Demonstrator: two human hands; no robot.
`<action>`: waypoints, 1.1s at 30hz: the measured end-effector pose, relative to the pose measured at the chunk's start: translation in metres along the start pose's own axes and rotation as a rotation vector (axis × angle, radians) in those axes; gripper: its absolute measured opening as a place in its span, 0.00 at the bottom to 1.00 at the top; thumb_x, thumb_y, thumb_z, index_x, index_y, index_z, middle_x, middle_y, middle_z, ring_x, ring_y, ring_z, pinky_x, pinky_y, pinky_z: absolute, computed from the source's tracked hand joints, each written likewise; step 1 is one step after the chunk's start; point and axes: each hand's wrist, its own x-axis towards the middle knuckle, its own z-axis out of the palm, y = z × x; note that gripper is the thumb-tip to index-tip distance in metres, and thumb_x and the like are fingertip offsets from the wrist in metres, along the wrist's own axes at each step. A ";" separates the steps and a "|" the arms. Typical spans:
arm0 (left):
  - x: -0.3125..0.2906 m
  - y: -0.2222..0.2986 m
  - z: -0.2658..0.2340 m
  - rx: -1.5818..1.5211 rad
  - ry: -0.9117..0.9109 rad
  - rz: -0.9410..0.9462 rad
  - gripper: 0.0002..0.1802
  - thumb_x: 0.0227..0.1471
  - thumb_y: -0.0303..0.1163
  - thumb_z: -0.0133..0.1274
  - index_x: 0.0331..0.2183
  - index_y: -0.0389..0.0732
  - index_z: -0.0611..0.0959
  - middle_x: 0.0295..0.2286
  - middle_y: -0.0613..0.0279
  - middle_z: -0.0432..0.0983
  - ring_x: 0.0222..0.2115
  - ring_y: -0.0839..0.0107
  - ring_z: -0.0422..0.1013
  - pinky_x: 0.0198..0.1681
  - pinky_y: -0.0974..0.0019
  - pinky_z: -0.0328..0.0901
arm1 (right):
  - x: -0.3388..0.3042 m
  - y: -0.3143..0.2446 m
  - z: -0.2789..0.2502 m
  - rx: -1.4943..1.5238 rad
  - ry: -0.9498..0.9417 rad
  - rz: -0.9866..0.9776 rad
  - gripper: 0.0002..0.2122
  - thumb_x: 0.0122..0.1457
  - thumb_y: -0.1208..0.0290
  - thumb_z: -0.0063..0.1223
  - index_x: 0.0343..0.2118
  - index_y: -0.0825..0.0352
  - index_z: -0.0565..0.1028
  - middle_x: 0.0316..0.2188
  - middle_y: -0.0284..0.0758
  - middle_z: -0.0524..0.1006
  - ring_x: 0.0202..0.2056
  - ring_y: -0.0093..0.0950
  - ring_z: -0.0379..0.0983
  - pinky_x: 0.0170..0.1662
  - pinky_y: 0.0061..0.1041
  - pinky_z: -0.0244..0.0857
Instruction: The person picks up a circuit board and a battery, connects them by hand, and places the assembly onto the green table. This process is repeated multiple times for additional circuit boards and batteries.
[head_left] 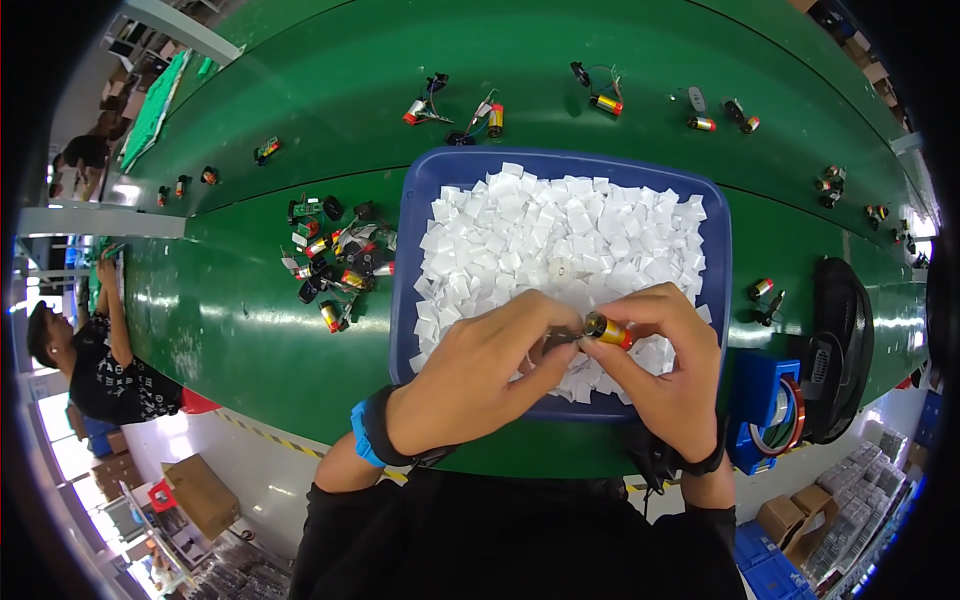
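Observation:
Over the near part of a blue tray (560, 157), both hands meet at a small assembly. My right hand (668, 338) pinches a gold and red cylindrical battery (613, 334), its dark end turned left. My left hand (485, 360) closes its thumb and fingers on a small dark part (562, 336) beside the battery; the fingers hide most of it, and I cannot tell whether it is joined to the battery. Under the hands, small white square pieces (560, 215) fill the tray. Left of the tray lies a pile of similar batteries (340, 255) with wires and black parts.
More batteries with wires (607, 103) are scattered along the far side of the green table (260, 330). At the right stand a blue tape dispenser (765, 400) and a black case (838, 350). A co-worker (105, 365) sits at the left, reaching onto the table.

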 end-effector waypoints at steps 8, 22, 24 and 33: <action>-0.003 -0.005 -0.003 -0.347 -0.002 -0.116 0.05 0.57 0.23 0.45 0.37 0.37 0.74 0.43 0.55 0.71 0.45 0.71 0.67 0.46 0.69 0.63 | 0.006 -0.002 0.001 -0.071 -0.014 -0.231 0.13 0.41 0.80 0.69 0.32 0.65 0.80 0.32 0.32 0.79 0.33 0.30 0.72 0.32 0.23 0.67; -0.003 0.009 -0.008 -0.623 0.017 -0.305 0.17 0.56 0.19 0.48 0.48 0.36 0.73 0.44 0.59 0.74 0.34 0.77 0.71 0.36 0.75 0.66 | -0.001 -0.004 0.006 -0.267 0.050 -0.409 0.12 0.38 0.81 0.69 0.28 0.63 0.82 0.34 0.29 0.83 0.32 0.27 0.70 0.31 0.21 0.65; -0.004 0.003 -0.004 -0.529 -0.003 -0.210 0.21 0.54 0.16 0.50 0.50 0.36 0.72 0.44 0.59 0.75 0.31 0.77 0.72 0.32 0.76 0.67 | 0.000 -0.004 0.004 -0.290 0.054 -0.417 0.12 0.38 0.81 0.69 0.29 0.63 0.83 0.34 0.29 0.83 0.32 0.27 0.70 0.31 0.21 0.64; 0.000 0.013 0.002 -0.520 0.036 -0.276 0.20 0.54 0.17 0.55 0.49 0.36 0.74 0.41 0.59 0.77 0.34 0.77 0.75 0.36 0.73 0.72 | 0.004 -0.008 0.002 -0.357 0.123 -0.439 0.12 0.39 0.81 0.69 0.30 0.64 0.83 0.32 0.30 0.81 0.33 0.27 0.70 0.31 0.19 0.63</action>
